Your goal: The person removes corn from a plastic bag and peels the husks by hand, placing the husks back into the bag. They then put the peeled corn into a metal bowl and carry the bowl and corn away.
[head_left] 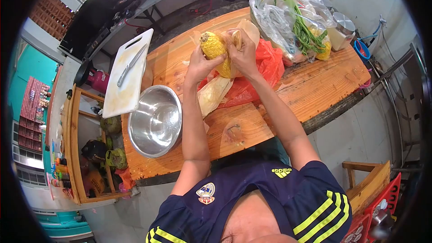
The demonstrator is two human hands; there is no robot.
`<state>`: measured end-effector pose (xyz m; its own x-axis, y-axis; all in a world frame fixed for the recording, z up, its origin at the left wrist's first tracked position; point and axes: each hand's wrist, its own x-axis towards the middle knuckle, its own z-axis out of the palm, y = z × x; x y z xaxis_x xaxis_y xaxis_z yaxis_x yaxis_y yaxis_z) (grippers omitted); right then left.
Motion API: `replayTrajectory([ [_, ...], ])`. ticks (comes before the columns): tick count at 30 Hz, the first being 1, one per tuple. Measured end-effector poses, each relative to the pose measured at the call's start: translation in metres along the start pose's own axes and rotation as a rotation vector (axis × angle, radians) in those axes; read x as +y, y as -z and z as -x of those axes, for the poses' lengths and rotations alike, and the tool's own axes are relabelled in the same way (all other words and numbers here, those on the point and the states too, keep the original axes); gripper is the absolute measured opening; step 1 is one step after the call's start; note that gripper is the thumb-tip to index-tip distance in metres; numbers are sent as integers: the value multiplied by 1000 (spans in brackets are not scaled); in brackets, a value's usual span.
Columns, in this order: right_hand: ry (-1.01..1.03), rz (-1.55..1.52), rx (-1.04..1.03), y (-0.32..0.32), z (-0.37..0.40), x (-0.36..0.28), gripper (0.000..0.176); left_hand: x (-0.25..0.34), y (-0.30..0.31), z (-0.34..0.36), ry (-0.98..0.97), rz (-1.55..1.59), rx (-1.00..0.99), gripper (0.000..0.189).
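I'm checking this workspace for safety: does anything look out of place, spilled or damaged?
The white cutting board looks out of place: it juts past the left edge of the wooden table, with a knife lying loose on it, so it might tip. I see no obvious spill.

Your yellow vegetable (212,45) is long and bumpy, with brownish end; it is held tilted between your left hand (201,65) and right hand (243,55), above the surface (315,87).

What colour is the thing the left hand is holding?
Yellow, the bumpy piece in the left hand; the head view shows it.
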<state>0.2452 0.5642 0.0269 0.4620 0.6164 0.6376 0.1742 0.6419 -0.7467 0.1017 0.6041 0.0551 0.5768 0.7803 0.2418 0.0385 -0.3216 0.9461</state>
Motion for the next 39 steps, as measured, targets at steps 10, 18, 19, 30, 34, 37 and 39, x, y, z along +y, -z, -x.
replayTrajectory([
  [10,-225,-128,-92,14,-3,-7,25,-4,-9,0,-44,51,113,55],
  [18,-376,-124,-174,25,0,18,21,-5,-4,2,-62,101,46,74],
  [19,-366,-110,-128,26,0,25,20,-8,-2,1,-65,126,30,74],
  [30,-291,-88,-164,15,1,2,22,-12,-19,7,-172,-107,317,82],
  [34,-373,-315,-167,17,6,4,18,0,-23,13,-120,-128,283,84],
  [37,-385,-265,-108,17,7,23,16,4,-19,13,-126,-51,219,82],
  [39,-366,-252,-63,17,8,33,14,3,-18,12,-124,35,185,81],
])
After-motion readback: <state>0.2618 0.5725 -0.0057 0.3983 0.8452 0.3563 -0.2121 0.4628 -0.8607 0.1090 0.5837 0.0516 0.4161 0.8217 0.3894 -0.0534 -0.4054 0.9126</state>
